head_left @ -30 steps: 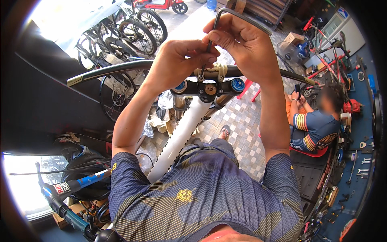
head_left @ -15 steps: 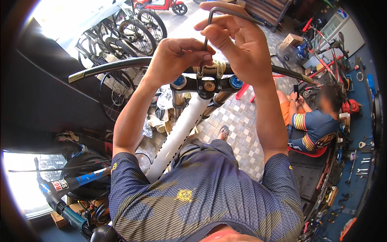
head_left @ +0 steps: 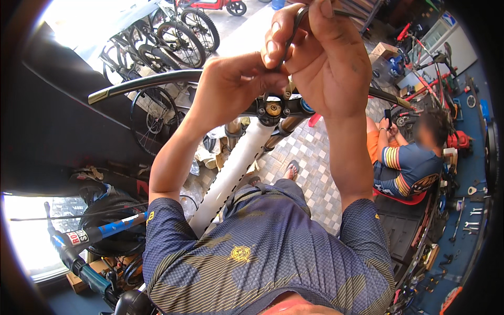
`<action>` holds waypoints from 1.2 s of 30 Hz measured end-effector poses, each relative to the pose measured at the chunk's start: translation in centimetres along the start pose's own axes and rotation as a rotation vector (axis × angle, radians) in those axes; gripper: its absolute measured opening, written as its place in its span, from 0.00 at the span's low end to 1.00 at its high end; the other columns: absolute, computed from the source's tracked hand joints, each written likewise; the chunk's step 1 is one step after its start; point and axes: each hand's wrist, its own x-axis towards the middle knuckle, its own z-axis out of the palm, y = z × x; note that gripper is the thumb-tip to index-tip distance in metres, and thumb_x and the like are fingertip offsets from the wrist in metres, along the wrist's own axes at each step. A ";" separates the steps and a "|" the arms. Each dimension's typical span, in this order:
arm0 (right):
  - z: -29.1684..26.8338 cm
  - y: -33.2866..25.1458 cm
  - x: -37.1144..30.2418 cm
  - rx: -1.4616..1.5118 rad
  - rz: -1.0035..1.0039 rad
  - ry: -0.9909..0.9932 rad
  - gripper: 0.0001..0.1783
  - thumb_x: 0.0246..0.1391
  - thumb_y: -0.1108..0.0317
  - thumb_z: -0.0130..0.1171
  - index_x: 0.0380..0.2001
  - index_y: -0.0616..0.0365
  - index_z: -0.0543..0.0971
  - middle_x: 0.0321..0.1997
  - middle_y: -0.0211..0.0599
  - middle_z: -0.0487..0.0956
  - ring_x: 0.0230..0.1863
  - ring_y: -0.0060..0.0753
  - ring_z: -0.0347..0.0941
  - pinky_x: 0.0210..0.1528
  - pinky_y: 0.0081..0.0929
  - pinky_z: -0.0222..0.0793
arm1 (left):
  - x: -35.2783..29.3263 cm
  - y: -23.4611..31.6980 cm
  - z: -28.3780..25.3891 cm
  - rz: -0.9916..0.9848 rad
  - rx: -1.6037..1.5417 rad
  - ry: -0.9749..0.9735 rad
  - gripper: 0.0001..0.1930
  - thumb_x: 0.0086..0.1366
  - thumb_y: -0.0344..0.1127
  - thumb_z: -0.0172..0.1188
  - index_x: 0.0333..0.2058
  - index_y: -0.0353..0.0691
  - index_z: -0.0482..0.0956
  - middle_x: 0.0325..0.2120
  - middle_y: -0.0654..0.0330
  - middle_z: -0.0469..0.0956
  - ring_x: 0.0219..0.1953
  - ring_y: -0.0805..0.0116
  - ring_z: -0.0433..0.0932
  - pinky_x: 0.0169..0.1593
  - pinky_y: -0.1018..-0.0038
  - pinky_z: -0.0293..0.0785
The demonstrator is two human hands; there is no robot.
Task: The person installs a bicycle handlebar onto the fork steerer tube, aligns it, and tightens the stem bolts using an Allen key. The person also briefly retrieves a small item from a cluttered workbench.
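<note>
A dark L-shaped hex key stands over the bike's stem, its lower end hidden behind my fingers. My left hand pinches it low down, close to the handlebar clamp. Around its upper part and bend, the fingers of my right hand are curled. Behind both wrists runs the dark handlebar. Below the stem, a white frame tube slopes down toward my body, with a dark fork leg beside it. Whether the key's tip sits in a bolt cannot be seen.
On the right, a person sits on a red seat with a phone. Several bicycles stand at the back left. A bike repair stand is at lower left, and wrenches hang on the blue right-hand panel.
My right hand has come lower and nearer, closing its fingers around the hex key's upper part. My left hand has shifted slightly right and now covers more of the clamp.
</note>
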 end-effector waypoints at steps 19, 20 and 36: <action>2.0 3.3 -4.1 -0.123 -0.331 0.275 0.17 0.76 0.55 0.42 0.54 0.53 0.73 0.56 0.50 0.78 0.58 0.48 0.75 0.60 0.45 0.71 | -2.1 -2.3 0.6 -0.145 -0.051 -0.037 0.07 0.67 0.28 0.65 0.41 0.32 0.85 0.31 0.58 0.87 0.35 0.75 0.85 0.40 0.76 0.82; 2.7 3.6 -4.6 -0.163 -0.355 0.274 0.17 0.76 0.55 0.42 0.54 0.53 0.72 0.56 0.50 0.78 0.58 0.49 0.75 0.61 0.45 0.71 | -2.2 -2.3 0.4 -0.114 -0.042 -0.055 0.06 0.67 0.28 0.66 0.41 0.32 0.85 0.32 0.58 0.87 0.35 0.74 0.86 0.40 0.75 0.82; 5.4 2.0 -1.9 -0.280 -0.089 0.530 0.12 0.74 0.65 0.38 0.52 0.57 0.67 0.25 0.38 0.68 0.20 0.25 0.57 0.26 0.26 0.55 | -1.7 -2.5 -1.2 -0.012 -0.042 -0.252 0.08 0.68 0.29 0.66 0.44 0.33 0.83 0.35 0.58 0.87 0.39 0.76 0.84 0.45 0.74 0.82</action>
